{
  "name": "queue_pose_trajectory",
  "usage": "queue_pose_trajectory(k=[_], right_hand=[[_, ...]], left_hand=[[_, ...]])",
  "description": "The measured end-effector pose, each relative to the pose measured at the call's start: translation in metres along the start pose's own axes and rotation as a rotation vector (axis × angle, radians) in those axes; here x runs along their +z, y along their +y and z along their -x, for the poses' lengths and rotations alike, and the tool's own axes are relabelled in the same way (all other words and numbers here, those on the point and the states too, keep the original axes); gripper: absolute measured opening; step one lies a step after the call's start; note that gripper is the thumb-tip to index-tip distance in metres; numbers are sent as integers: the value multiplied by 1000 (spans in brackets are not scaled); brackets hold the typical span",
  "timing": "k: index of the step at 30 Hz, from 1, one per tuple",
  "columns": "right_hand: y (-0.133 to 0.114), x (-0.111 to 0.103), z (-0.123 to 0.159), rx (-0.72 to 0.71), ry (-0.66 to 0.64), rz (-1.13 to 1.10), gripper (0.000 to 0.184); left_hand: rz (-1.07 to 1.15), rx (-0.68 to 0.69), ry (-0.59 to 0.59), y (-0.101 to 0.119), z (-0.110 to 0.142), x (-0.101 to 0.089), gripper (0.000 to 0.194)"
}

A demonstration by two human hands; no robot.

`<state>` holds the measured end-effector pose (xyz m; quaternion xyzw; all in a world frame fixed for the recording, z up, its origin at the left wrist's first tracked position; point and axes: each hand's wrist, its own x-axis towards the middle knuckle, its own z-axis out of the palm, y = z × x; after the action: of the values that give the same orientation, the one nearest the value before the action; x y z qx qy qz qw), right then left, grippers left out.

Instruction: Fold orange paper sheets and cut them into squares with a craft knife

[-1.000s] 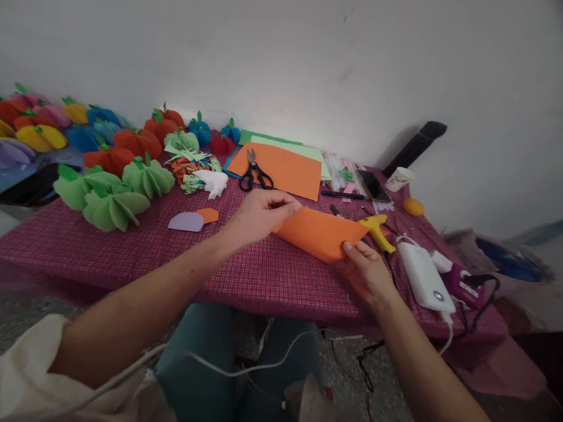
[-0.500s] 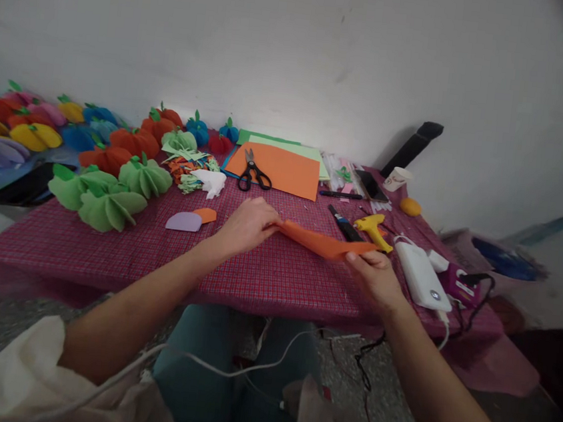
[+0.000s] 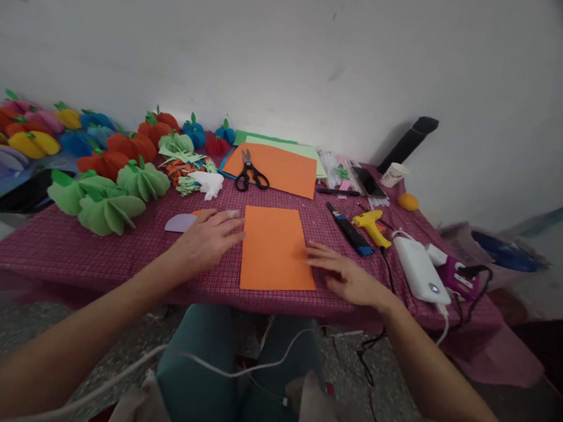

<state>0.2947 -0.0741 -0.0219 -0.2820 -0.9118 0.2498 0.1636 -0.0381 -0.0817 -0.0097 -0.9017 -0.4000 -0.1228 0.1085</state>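
Observation:
An orange sheet that looks like craft felt or paper lies flat on the checked tablecloth in front of me. My left hand is open beside its left edge, fingers stretched toward it. Over the right edge, my right hand is also open, with the fingertips at or just above the sheet; I cannot tell if they touch. Neither hand holds anything. Partly behind my left hand are a lilac rounded cutout and a mostly hidden orange cutout.
Black-handled scissors rest on a stack of sheets at the back. To the left stand several green craft pumpkins beside scraps. On the right lie a utility knife, a yellow glue gun and a white power bank.
The orange sheet, held up edge-on between both hands before, now lies flat on the table. Both hands have let go and opened, the left one moving left and the right one slightly left.

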Motion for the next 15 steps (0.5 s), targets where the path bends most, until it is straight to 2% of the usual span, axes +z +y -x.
queue_pose_trajectory(k=[3,5,6,8,11,15], right_hand=[[2,-14,-10,147,159,-15,44],[6,-18,-26,225,258,17,40],[9,-18,-35,239,268,50,39],[16,-14,-54,238,234,144,41],[27,-3,-75,234,122,303,48],[39,11,-80,282,-8,427,55]], left_hand=[[74,58,23,32,-22,-3,35],[142,151,-10,56,-41,1,35],[169,181,-30,67,-50,5,38],[230,242,-73,83,-63,18,52],[302,268,-155,91,-69,39,76],[355,262,-200,89,-64,49,86]])
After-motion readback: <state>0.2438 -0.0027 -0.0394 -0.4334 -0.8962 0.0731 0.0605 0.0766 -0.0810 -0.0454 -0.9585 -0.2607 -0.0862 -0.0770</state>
